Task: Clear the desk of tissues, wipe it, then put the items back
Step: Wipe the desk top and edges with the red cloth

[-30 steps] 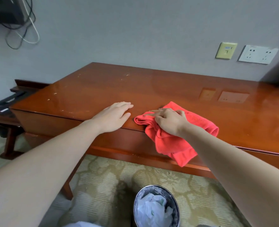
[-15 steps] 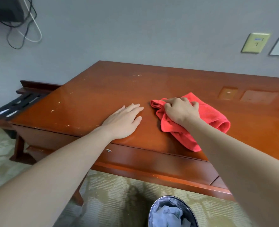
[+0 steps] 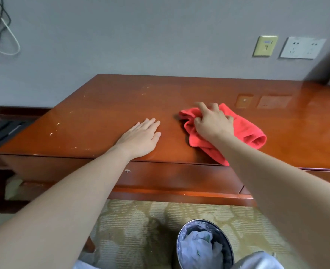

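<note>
A glossy reddish-brown wooden desk (image 3: 111,105) fills the middle of the head view, with pale specks scattered over its left part. A crumpled red cloth (image 3: 245,131) lies on the desk top right of centre, one corner hanging over the front edge. My right hand (image 3: 212,123) lies on the cloth's left end, with the thumb pinching its folds and the fingertips blurred. My left hand (image 3: 140,137) rests flat on the desk near the front edge, fingers straight, a short gap left of the cloth. White tissues (image 3: 201,247) fill the bin on the floor below.
A round metal bin (image 3: 179,235) stands on the patterned carpet in front of the desk. A dark low rack (image 3: 9,121) adjoins the desk's left end. On the wall are a switch plate (image 3: 265,45), a white socket plate (image 3: 301,47) and hanging cables (image 3: 3,35).
My right hand has pushed the red cloth away from the front edge, farther onto the desk top. My left hand has stayed flat near the front edge.
</note>
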`<state>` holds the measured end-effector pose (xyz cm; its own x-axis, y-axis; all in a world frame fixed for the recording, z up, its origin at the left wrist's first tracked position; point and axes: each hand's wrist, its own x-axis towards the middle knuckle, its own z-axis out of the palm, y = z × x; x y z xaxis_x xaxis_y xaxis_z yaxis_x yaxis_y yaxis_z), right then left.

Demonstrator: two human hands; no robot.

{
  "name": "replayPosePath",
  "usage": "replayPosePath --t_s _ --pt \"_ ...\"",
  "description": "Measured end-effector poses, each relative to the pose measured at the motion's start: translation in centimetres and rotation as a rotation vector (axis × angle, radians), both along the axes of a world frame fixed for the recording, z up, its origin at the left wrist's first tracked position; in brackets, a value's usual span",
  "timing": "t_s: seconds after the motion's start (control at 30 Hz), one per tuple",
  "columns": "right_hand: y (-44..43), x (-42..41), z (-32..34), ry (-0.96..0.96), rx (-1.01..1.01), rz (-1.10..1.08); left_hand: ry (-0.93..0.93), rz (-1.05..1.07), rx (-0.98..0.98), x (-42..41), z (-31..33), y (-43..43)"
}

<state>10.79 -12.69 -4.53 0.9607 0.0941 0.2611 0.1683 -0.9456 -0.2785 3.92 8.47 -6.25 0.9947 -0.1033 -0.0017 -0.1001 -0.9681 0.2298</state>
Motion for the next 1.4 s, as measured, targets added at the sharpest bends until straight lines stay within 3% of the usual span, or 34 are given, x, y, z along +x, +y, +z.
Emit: replayPosePath --t_s 0.1,0.27,0.37,0.47,0.57,0.67,0.77,1.0,1.23,1.4 --pt "1.7 -2.2 -0.1 -0.040 -0.018 0.014 -0.008 -0.022 -0.005 -0.2 0.1 0.1" --pt "-0.6 -5.3 0.3 0.003 -0.118 0.481 0.020 -0.038 -0.024 0.1 0.0 0.4" --pt "-2.4 -2.4 0.5 0.112 -0.210 0.333 0.039 -0.038 -0.013 0.2 0.0 0.7" --pt "-1.0 -0.2 0.1 0.113 -0.123 0.068 0.041 -0.049 0.008 0.2 -0.2 0.7" --pt "1.6 -0.3 -0.1 0.088 -0.075 0.025 0.075 -0.084 0.030 0.8 -0.1 0.9" --pt "0.0 -0.7 0.0 0.031 -0.094 0.286 0.136 -0.102 -0.031 1.1 1.0 1.8" --pt "-3.6 -0.3 0.4 0.078 0.033 0.568 0.087 -0.098 -0.081 1.6 1.9 2.3" --pt "-2.5 3.6 -0.1 0.056 -0.115 0.247 -0.011 -0.087 -0.062 3.6 2.0 2.1" --pt "-0.3 7.5 -0.3 0.066 -0.081 0.062 0.006 -0.052 -0.047 7.6 1.8 2.5" --pt "2.4 10.7 0.2 0.096 -0.044 -0.070 0.075 -0.131 0.086 8.8 0.6 3.8"
